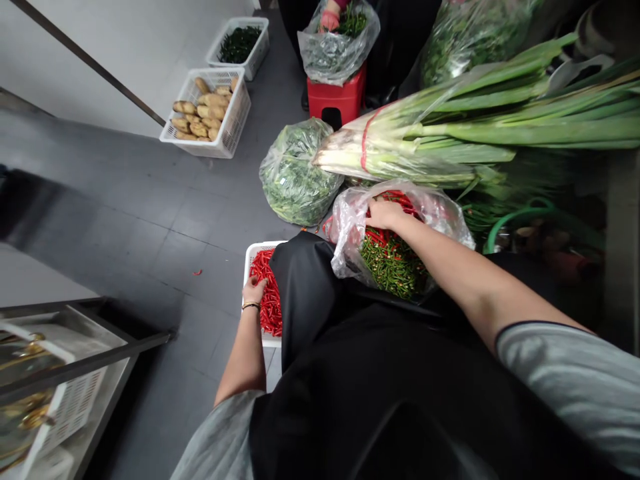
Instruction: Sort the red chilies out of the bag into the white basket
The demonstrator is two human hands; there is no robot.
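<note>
My left hand (255, 291) hangs over a white basket (247, 267) of red chilies (270, 303), its fingers bent together at the left side of the pile. Whatever those fingers hold, if anything, is too small to make out. Inside an opened clear plastic bag (349, 227), my right hand (384, 213) is closed on red chilies (400, 198), with its fingertips partly hidden. Many green chili stems (393, 263) lie in the near part of the bag. A black apron (310, 273) over my knee covers the basket's right side.
Bagged leafy greens (295, 173) and long leeks (390, 137) lie beyond the bag. Another person's gloved hand (329, 20) works in a bag on a red stool (345, 93). Baskets of brown roots (230, 143) and dark greens (250, 63) stand farther off. A metal rack (125, 353) is at left.
</note>
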